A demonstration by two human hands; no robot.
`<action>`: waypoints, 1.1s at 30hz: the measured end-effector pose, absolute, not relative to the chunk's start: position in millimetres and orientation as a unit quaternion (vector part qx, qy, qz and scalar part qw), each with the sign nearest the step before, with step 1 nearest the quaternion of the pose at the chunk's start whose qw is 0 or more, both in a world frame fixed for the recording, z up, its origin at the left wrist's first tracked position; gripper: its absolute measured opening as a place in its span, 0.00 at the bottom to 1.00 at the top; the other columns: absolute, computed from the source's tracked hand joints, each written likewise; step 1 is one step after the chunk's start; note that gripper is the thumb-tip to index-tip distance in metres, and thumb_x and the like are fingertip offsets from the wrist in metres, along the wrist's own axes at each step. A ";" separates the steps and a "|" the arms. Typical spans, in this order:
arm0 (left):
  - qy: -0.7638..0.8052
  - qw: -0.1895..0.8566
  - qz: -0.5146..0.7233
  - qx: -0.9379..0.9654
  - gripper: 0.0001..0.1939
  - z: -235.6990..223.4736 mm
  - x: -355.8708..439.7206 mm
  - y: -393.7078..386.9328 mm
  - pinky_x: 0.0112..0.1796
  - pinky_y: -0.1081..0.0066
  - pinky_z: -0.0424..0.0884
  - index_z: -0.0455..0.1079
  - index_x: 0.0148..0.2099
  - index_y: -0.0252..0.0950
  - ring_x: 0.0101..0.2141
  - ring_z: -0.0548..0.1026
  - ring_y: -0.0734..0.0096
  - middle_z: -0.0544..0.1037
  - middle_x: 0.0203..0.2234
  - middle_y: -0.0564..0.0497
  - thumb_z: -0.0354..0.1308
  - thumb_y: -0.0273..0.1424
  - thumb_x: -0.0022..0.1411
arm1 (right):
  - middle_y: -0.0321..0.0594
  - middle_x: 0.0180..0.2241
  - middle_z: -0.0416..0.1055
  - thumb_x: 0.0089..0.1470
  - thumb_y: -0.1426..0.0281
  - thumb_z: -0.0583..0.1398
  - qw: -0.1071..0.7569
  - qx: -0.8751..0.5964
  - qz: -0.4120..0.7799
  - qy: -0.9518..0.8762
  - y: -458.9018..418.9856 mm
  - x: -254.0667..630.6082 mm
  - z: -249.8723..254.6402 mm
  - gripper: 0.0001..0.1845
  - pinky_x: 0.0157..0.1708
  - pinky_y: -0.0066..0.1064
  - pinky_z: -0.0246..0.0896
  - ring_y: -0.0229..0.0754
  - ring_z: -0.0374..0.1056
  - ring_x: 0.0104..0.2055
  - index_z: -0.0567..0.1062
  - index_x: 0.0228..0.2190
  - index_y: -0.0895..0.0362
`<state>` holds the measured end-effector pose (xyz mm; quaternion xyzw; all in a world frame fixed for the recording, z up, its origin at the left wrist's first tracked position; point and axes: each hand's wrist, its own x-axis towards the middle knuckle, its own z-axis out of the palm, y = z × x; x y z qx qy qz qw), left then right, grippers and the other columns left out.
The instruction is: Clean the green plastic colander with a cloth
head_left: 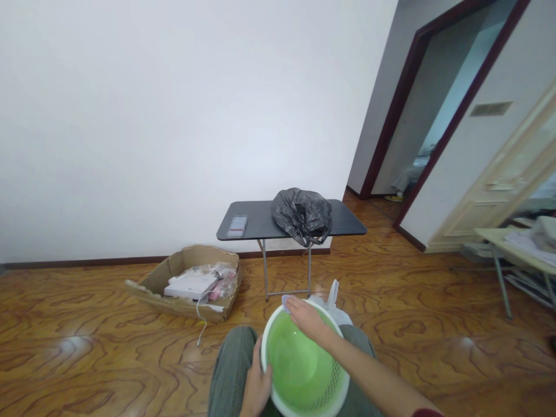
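Note:
A light green plastic basket (299, 370) with a white rim and slotted side rests on my lap. My left hand (256, 385) grips its near-left rim, fingers curled round the edge. My right hand (306, 318) reaches across the basket to its far rim and presses a small pale blue cloth (286, 300) against the edge, fingers closed over it. My knees in grey-green trousers (232, 359) show on either side. A white plastic bag (332, 301) pokes up just behind the basket.
A dark folding table (256, 223) stands against the white wall with a black bin bag (303, 215) on it. An open cardboard box (191, 281) of papers lies on the wooden floor at left. A second table (516, 249) and doorways are at right.

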<state>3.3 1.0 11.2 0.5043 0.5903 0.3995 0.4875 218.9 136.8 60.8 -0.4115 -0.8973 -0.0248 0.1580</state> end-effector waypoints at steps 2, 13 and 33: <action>0.590 0.486 0.398 0.508 0.43 9.0 2.8 1.1 0.63 0.61 0.66 0.45 0.74 0.31 0.62 0.73 0.55 0.71 0.66 0.39 0.52 0.40 0.63 | 0.52 0.59 0.76 0.57 0.80 0.56 0.171 -0.454 -0.006 -0.875 136.1 250.1 60.8 0.28 0.63 0.42 0.69 0.47 0.71 0.62 0.74 0.59 0.62; 0.625 0.460 0.376 0.506 0.43 13.0 5.5 2.3 0.63 0.61 0.67 0.48 0.75 0.34 0.62 0.74 0.56 0.74 0.64 0.44 0.52 0.37 0.60 | 0.49 0.60 0.74 0.56 0.79 0.54 0.170 -0.553 0.000 -0.816 66.4 349.4 22.3 0.31 0.63 0.41 0.69 0.46 0.71 0.62 0.74 0.60 0.58; 0.606 0.479 0.404 0.489 0.43 13.3 2.2 1.7 0.66 0.64 0.63 0.53 0.74 0.31 0.67 0.67 0.58 0.69 0.67 0.43 0.55 0.34 0.58 | 0.52 0.59 0.76 0.65 0.73 0.54 0.162 -0.293 -0.066 -0.940 112.3 156.8 40.4 0.24 0.69 0.34 0.59 0.45 0.69 0.63 0.72 0.59 0.67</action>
